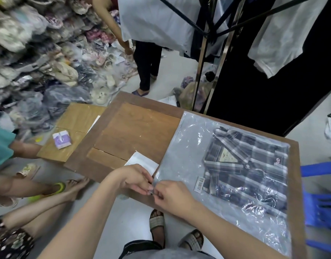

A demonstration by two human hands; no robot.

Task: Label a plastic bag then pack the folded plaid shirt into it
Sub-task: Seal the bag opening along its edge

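A clear plastic bag lies flat on the right part of the wooden table. The folded dark plaid shirt is inside it, collar toward the far edge, with a white barcode label on the bag beside it. My left hand and my right hand meet at the bag's near-left corner, both pinching the plastic edge there. A white sheet of paper lies on the table just beyond my left hand.
Other people sit and stand to the left and beyond the table. A small purple-and-white packet rests on a lower board. Heaps of bagged clothes fill the left. A blue plastic stool stands at right, a garment rack behind.
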